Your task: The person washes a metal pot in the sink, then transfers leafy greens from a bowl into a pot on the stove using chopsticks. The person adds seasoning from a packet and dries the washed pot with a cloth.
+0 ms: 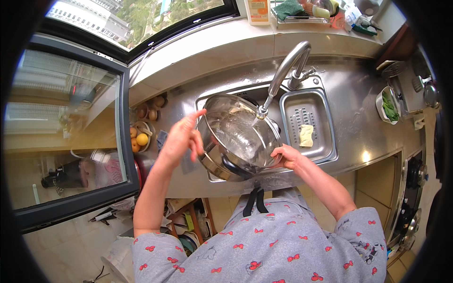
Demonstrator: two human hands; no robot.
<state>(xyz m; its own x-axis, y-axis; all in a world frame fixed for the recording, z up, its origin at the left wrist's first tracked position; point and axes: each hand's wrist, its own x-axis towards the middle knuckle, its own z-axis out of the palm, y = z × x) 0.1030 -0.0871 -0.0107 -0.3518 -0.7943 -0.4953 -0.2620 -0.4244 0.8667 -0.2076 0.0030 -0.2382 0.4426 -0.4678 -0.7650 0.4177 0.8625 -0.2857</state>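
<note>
A large stainless steel pot (226, 161) with a black side handle is tilted over the left sink basin, under the curved metal faucet (283, 70). Water runs from the spout into its shiny interior. On the pot's right rim, my right hand (287, 156) grips with the thumb at the edge. Just left of the rim is my left hand (185, 136), fingers spread; whether a fingertip touches the pot cannot be told. In the smaller right basin, a pale yellow cloth or sponge (306, 136) lies on a perforated metal drain tray (325, 123).
An open window frame (132, 141) stands at the left. Beside it, a bowl of round fruit (142, 139) sits on the steel counter. A white dish of green leaves (390, 108) is at the right. Bottles and a green scouring pad (288, 9) occupy the ledge behind.
</note>
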